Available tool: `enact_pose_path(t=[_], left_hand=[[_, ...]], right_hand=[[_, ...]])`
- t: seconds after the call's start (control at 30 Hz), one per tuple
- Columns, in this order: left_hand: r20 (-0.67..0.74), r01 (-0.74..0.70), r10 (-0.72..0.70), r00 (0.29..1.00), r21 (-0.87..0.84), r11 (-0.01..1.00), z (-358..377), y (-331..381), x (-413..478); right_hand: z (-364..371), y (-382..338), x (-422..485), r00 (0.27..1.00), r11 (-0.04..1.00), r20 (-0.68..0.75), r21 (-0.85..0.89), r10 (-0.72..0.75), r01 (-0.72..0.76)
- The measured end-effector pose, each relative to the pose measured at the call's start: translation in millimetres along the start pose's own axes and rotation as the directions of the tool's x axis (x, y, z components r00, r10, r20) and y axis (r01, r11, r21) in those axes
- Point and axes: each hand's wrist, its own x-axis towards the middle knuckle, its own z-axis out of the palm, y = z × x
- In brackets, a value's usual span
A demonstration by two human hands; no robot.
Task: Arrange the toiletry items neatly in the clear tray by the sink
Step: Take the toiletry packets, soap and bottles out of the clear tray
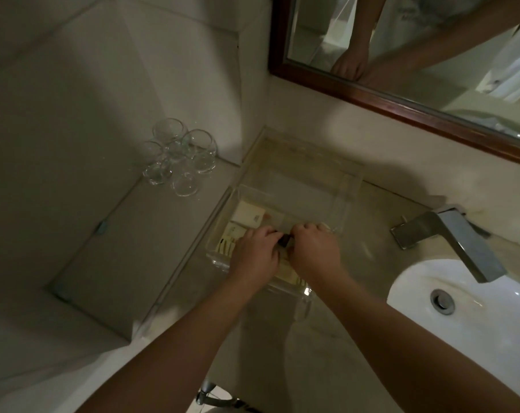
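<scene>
A clear plastic tray (346, 189) sits on the marble counter left of the sink. Several cream-coloured toiletry packets (248, 214) lie in its near left part; the far part holds nothing that I can make out. My left hand (254, 254) and my right hand (314, 251) are side by side over the tray's near half, fingers curled. Between them they pinch a small dark item (284, 240), mostly hidden by the fingers. More cream packets (285, 272) show under my wrists.
Several clear drinking glasses (178, 158) stand grouped on a glass shelf to the left. A chrome tap (449, 236) and the white sink basin (473, 305) are to the right. A wood-framed mirror (401, 105) hangs on the wall behind.
</scene>
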Motion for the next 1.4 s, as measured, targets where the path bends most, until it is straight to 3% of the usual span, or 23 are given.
enact_pose_path(t=[0.97,1.2,1.4], left_hand=[[-0.009,0.035,-0.035,0.999,-0.052,0.998,-11.7,14.5,-3.4],[-0.009,-0.067,0.067,0.998,-0.043,0.997,-14.8,61.8,-14.4],[-0.039,-0.233,0.230,0.972,-0.096,0.968,5.1,155.3,-47.1]], right_hand=[[-6.7,4.2,-19.6,0.997,0.991,0.041,0.110,0.070,-0.074],[-27.5,40.5,-76.0,0.991,0.961,-0.063,0.261,0.116,-0.096],[-41.6,116.5,-174.4,0.935,0.883,-0.151,0.403,0.322,-0.239]])
